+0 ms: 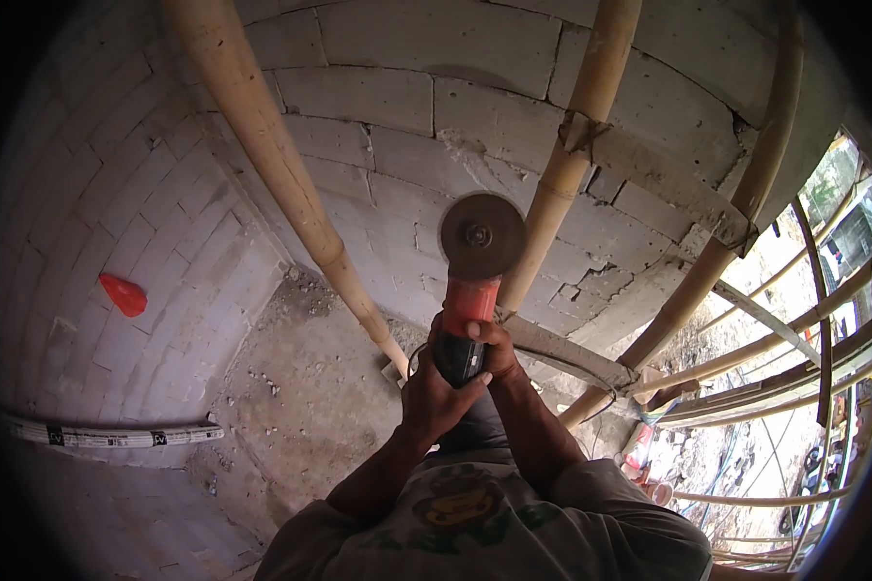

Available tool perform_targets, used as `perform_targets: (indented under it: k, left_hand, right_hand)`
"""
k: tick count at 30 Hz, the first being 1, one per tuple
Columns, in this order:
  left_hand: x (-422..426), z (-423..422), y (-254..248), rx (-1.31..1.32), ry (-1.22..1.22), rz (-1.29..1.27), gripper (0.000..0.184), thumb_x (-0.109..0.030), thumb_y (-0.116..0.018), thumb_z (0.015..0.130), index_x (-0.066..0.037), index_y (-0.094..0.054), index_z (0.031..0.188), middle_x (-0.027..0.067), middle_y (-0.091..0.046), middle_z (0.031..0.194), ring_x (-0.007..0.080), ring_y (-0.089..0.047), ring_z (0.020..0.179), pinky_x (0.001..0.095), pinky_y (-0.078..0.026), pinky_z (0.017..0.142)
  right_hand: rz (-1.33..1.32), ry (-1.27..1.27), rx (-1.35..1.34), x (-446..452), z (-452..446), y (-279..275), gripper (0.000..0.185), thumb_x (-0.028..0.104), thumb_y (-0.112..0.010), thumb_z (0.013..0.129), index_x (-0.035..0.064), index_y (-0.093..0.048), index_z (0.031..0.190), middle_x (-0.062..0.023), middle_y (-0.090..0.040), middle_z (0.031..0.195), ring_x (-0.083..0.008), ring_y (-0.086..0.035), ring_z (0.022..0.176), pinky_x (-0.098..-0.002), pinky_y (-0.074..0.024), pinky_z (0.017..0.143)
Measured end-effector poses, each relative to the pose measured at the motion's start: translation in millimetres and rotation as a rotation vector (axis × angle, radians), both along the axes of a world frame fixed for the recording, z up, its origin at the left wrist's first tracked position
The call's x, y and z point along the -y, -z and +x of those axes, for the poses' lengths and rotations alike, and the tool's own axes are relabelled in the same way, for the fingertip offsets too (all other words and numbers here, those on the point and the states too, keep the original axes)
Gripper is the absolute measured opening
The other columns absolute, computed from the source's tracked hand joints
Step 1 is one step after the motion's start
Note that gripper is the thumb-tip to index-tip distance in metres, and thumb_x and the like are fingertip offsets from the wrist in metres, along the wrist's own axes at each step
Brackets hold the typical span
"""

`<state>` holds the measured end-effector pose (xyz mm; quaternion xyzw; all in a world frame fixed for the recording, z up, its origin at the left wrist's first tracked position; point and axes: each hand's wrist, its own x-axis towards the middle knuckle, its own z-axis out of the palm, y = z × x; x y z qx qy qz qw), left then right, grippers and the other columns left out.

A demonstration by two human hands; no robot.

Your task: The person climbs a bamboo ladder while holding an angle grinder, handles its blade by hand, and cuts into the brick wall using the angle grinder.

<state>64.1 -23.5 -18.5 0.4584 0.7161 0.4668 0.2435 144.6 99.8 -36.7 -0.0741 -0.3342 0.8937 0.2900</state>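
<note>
Both of my hands grip a red and black angle grinder (470, 305), held upright in front of my chest. Its round cutting disc (482, 237) points away from me toward the block wall (388, 102); whether it touches the wall I cannot tell. My left hand (436, 387) wraps the black body from the left side. On the right side, my right hand (496, 351) closes around the body just below the red head, thumb across the front. The fingers behind the tool are hidden.
Bamboo poles (281, 165) slant across the wall, with another pole (576, 136) close right of the disc. Wooden crosspieces (659, 174) are tied to them. A red object (124, 294) is against the left wall. White wrapped lengths (111, 434) lie at lower left. Scaffolding (775, 339) stands at right.
</note>
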Motion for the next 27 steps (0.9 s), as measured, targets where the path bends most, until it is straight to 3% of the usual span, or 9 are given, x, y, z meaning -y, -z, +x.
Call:
perform_targets:
  k: [3,12,15,22,25,27]
  left_hand:
    - [2,1,-4,0.003,-0.002,0.001,0.081,-0.042,-0.084,0.07,0.007,-0.046,0.123,0.0247,-0.066,0.108,0.0378,-0.068,0.099,0.0441,-0.055,0.087]
    - [6,2,-4,-0.009,0.015,0.037,0.083,-0.042,-0.083,0.072,0.007,-0.043,0.127,0.025,-0.065,0.11,0.0387,-0.068,0.101,0.0448,-0.055,0.087]
    - [6,2,-4,0.004,0.031,0.058,0.085,-0.043,-0.083,0.073,0.008,-0.043,0.127,0.0253,-0.065,0.111,0.0388,-0.068,0.1,0.0449,-0.055,0.087]
    - [6,3,-5,0.05,0.051,0.081,0.089,-0.049,-0.083,0.072,0.005,-0.043,0.129,0.023,-0.065,0.112,0.0365,-0.068,0.102,0.0446,-0.055,0.087]
    - [8,-2,6,0.083,0.084,0.107,0.077,-0.051,-0.078,0.079,0.003,-0.048,0.125,0.018,-0.066,0.108,0.0286,-0.068,0.097,0.0399,-0.054,0.083]
    - [9,-17,2,0.243,0.068,-0.055,0.071,-0.043,-0.075,0.084,0.001,-0.049,0.132,0.0162,-0.066,0.11,0.0282,-0.065,0.106,0.0402,-0.051,0.091]
  right_hand:
    - [0.043,0.035,0.036,5,1,-10,0.056,0.039,-0.073,0.075,-0.005,-0.062,0.108,-0.0151,-0.068,0.094,-0.0229,-0.067,0.082,-0.0331,-0.0555,0.077]
    - [0.046,0.023,0.035,6,2,-13,0.055,0.037,-0.073,0.074,-0.005,-0.062,0.108,-0.0152,-0.067,0.094,-0.023,-0.067,0.082,-0.0335,-0.0556,0.077]
    - [-0.021,-0.003,0.009,4,4,-9,0.061,0.029,-0.074,0.071,-0.0017,-0.055,0.12,-0.0138,-0.067,0.1,-0.0242,-0.068,0.086,-0.0348,-0.0578,0.081]
    - [-0.03,-0.012,0.023,3,7,-7,0.061,0.028,-0.074,0.071,-0.0025,-0.055,0.12,-0.0146,-0.067,0.098,-0.0248,-0.068,0.084,-0.0351,-0.0579,0.08]
    - [0.001,-0.018,0.024,1,8,-4,0.059,0.031,-0.074,0.071,-0.0037,-0.057,0.115,-0.0162,-0.067,0.096,-0.0252,-0.068,0.082,-0.0351,-0.0574,0.077]
    - [0.067,-0.068,-0.073,-3,6,2,0.054,0.034,-0.073,0.073,-0.005,-0.061,0.108,-0.0169,-0.066,0.094,-0.024,-0.067,0.079,-0.0347,-0.0563,0.072]
